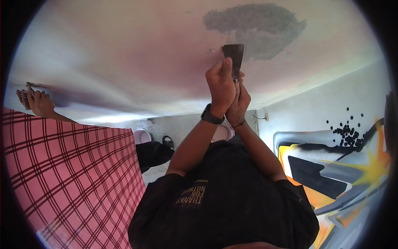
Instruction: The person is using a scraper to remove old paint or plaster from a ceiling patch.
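A putty knife [233, 54] with a broad dark blade is held up against the pale wall [166, 54], its blade edge beside a rough grey patch [265, 29]. My right hand [240, 103] is closed around the handle, most of which is hidden. My left hand [221, 87], with a dark watch at its wrist, is closed on the knife from the left, thumb along the blade. Its other fingers are partly hidden. Both forearms reach up close together, wrists nearly touching.
At far left another person's hand [39, 103] holds a flat scraper-like tool to the wall, beside pink checked cloth [74, 174]. Below stand a pale bucket [142, 136] and a pinkish bucket [224, 132]. A painted wall [331, 166] borders the right, with a small socket [266, 117].
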{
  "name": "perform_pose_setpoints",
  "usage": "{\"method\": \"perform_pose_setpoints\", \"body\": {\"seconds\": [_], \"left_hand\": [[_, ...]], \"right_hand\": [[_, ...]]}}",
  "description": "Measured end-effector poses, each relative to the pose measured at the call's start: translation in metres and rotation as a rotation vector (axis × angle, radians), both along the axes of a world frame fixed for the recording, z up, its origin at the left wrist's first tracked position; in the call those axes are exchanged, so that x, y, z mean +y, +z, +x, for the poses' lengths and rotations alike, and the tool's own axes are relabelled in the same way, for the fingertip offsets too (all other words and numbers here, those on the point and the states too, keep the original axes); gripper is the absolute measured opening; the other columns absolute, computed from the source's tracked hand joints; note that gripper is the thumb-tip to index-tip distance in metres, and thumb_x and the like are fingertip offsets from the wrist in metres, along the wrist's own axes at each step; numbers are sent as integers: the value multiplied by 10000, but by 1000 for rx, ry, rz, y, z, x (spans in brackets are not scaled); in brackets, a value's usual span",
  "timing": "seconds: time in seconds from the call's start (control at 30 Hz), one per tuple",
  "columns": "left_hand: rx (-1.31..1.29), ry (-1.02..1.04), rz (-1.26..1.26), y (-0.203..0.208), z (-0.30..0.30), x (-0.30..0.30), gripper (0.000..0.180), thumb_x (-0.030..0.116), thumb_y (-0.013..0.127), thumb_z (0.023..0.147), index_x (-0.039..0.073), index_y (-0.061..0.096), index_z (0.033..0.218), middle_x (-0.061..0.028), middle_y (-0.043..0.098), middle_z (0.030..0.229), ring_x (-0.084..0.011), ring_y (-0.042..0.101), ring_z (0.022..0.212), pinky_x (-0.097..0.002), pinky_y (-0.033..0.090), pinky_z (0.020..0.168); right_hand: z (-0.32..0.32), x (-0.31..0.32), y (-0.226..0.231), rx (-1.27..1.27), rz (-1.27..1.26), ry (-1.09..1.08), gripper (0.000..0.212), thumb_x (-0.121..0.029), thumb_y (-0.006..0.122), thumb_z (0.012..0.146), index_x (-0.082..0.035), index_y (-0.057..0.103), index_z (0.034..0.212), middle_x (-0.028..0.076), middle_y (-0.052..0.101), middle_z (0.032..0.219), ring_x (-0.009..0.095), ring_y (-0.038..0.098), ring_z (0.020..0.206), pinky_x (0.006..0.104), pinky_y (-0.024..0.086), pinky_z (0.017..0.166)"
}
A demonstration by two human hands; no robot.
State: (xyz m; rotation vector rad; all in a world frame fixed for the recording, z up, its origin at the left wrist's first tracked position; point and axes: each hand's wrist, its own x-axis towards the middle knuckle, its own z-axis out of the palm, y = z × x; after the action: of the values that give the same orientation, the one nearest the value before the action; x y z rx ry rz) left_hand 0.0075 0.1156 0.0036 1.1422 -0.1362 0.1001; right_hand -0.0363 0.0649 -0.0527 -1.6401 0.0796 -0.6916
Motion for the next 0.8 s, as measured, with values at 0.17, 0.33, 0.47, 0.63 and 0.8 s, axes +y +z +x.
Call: {"method": "perform_pose_setpoints", "body": {"seconds": [0.17, 0.33, 0.47, 0.63, 0.8], "left_hand": [[33, -29, -13, -9, -2, 0, 377, 271, 523, 1038, 17, 572, 764, -71, 637, 630, -103, 569, 522, -251, 442, 487], [8, -38, -7, 2, 2, 0, 388, 283, 513, 1041, 16, 574, 767, -74, 638, 625, -104, 569, 519, -249, 443, 486], [-23, 2, 0, -5, 1, 2, 387, 284, 517, 1040, 16, 572, 766, -72, 633, 617, -106, 568, 517, -250, 443, 485], [-16, -4, -6, 5, 3, 12, 374, 267, 517, 1039, 17, 571, 766, -74, 629, 613, -105, 563, 508, -253, 441, 483], [-60, 43, 28, 4, 5, 17, 377, 258, 515, 1039, 23, 547, 745, -74, 627, 613, -107, 561, 507, -253, 436, 480]], "right_hand": [[-4, 5, -14, -84, 17, -66, 309, -163, 456, 1028, 99, 600, 1107, 164, 639, 736, 113, 583, 708, 315, 475, 607], [0, 6, -8, -45, 57, -19, 282, -149, 460, 1028, 90, 604, 1070, 158, 636, 737, 109, 566, 716, 310, 472, 622], [-2, 12, -4, -105, 78, -51, 251, -129, 451, 1033, 72, 594, 990, 144, 617, 729, 101, 523, 711, 303, 462, 622], [0, 18, 0, -60, 66, -2, 249, -130, 451, 1036, 69, 586, 973, 138, 611, 723, 99, 513, 705, 300, 458, 614], [3, 24, -4, -125, 17, -37, 251, -142, 454, 1032, 62, 590, 978, 168, 625, 721, 113, 534, 671, 312, 465, 602]]}}
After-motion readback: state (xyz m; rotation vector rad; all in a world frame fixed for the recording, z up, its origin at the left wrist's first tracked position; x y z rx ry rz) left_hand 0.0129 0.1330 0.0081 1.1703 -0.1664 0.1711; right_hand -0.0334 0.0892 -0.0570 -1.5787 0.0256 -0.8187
